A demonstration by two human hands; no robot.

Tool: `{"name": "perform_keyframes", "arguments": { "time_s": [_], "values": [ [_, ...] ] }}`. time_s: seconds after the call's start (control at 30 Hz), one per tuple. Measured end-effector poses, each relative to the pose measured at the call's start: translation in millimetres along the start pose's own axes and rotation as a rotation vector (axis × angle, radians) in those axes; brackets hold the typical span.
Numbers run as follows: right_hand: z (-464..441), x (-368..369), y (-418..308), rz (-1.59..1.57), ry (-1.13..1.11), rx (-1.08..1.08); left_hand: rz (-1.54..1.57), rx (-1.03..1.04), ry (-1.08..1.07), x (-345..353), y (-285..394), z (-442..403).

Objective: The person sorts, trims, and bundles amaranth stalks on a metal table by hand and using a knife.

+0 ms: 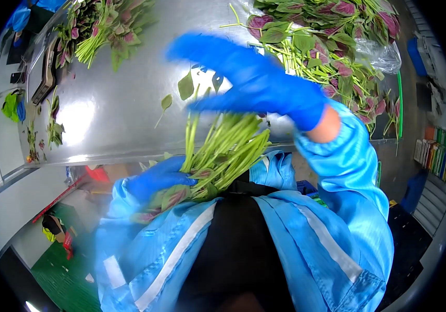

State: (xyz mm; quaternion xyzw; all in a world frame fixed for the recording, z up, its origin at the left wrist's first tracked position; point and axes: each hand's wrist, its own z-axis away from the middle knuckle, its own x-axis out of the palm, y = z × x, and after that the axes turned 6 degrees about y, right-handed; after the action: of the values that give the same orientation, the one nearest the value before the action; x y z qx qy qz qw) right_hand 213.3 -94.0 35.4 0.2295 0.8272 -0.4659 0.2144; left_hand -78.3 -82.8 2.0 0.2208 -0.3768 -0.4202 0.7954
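In my blue-gloved left hand [163, 179] is a bunch of amaranth greens [228, 153], held against my body with the pale green stems pointing up toward the table. The fingers are wrapped around its leafy lower part. My right hand [257, 78], also blue-gloved and blurred by motion, hovers above the stem ends with thumb and fingers apart, and nothing shows between them. Loose leaves [185, 86] lie on the metal table [129, 93] near its fingertips. A large pile of red-and-green amaranth [332, 54] spreads beyond that hand at the right.
Another amaranth bunch [111, 31] lies at the far left of the table. A dark, long object [45, 75] stands near the left edge, with stray sprigs [55, 122] closer to me. Clear plastic [381, 54] lies beside the right pile. Books or folders [434, 153] stand off to the right.
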Motion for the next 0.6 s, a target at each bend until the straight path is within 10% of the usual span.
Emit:
{"name": "perform_keyframes", "arguments": {
  "time_s": [0.07,0.2,0.4,0.6],
  "values": [
    [2.5,41.4,-0.6,-0.124,-0.235,-0.226,-0.159,0.046,-0.093,-10.8,-2.7,-10.3],
    [35.6,47.9,13.9,-0.495,-1.369,0.446,-0.253,-0.009,-0.198,-14.7,14.5,-16.0],
    [96.1,29.3,-18.3,-0.380,-0.951,0.537,-0.402,0.086,-0.118,-21.0,37.2,-30.9],
    [123.6,32.5,-0.1,-0.445,-0.731,0.631,-0.069,0.544,0.741,-66.0,71.0,14.2]
  ]
}}
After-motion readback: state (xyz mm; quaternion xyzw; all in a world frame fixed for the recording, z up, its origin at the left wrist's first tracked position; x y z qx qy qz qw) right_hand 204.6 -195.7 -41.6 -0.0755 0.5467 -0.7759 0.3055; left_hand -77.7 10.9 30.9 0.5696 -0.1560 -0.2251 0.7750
